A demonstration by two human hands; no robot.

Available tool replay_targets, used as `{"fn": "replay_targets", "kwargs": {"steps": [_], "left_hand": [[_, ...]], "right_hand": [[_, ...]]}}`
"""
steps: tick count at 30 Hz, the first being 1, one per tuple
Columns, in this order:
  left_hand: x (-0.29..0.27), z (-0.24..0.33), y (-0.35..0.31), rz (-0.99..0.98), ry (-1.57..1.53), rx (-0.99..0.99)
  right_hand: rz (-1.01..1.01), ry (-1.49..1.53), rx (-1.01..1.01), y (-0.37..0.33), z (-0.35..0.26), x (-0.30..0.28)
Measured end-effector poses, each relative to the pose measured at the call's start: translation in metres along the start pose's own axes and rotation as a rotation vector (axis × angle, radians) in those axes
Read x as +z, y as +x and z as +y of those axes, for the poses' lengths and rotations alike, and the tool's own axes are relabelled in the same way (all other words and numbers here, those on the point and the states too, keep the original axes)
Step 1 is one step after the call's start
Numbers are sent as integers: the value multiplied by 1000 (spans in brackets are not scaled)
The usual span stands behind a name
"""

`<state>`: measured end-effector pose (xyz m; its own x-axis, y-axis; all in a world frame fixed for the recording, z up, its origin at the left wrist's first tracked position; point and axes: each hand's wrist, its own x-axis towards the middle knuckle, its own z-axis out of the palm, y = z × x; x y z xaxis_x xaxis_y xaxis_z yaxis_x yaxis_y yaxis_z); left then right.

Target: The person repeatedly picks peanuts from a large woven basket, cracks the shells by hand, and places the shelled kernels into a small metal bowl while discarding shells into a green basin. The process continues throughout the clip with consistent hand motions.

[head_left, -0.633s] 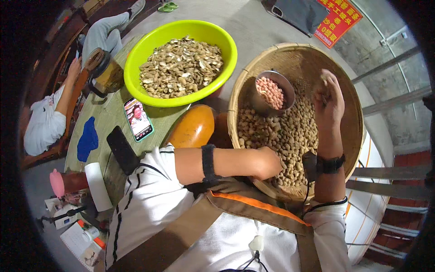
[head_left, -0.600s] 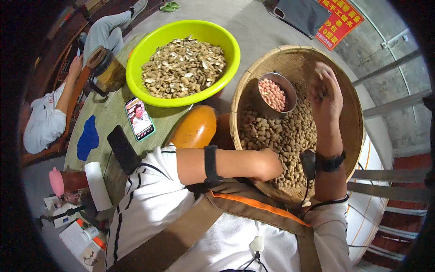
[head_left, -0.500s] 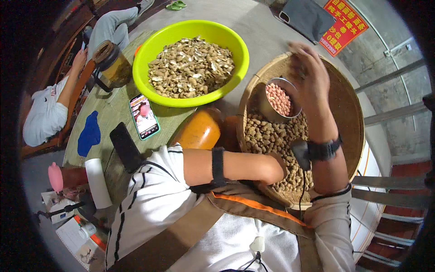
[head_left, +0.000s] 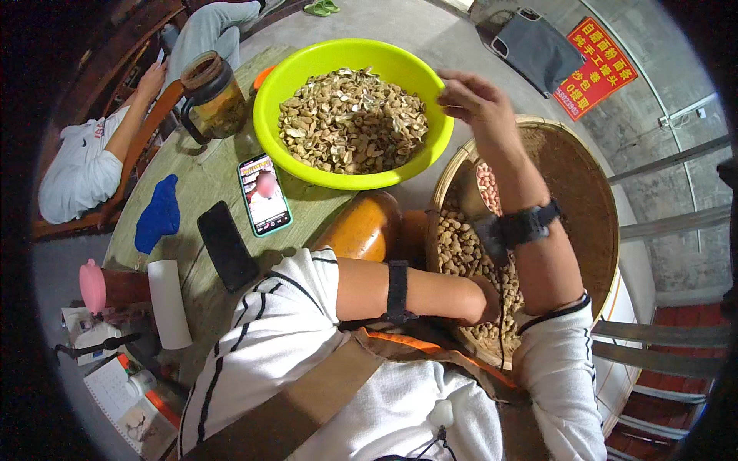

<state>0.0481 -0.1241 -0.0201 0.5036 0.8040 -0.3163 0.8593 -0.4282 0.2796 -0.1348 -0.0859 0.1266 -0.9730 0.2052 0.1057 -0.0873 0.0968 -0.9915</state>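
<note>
The right hand had shifted from above the woven basket to the right edge of the green plastic basin, placing it nearer the broken shells than the kernels. Its fingers were extended and slightly parted; rim contact, or any small item held, could not be determined. The left hand remained low at the basket's near side among the unshelled peanuts; its fingers were hidden and its grip could not be established. The peanuts were tan, knobbly and loosely heaped. Smooth pink kernels sat in a round metal cup inside the basket, partly covered by the right forearm. The shells were dry, curved and pale-lined.
</note>
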Motion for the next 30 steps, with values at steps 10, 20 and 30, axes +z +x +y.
{"fn": "replay_targets", "kwargs": {"steps": [10, 20, 30], "left_hand": [[-45, 2, -65, -59, -163, -55], [-83, 6, -75, -66, -370, -211], [-199, -49, -15, 904, -1143, 148]], "right_hand": [[442, 191, -244, -144, -18, -229], [1179, 231, 28, -248, 102, -344], [1264, -42, 77, -271, 133, -343]]}}
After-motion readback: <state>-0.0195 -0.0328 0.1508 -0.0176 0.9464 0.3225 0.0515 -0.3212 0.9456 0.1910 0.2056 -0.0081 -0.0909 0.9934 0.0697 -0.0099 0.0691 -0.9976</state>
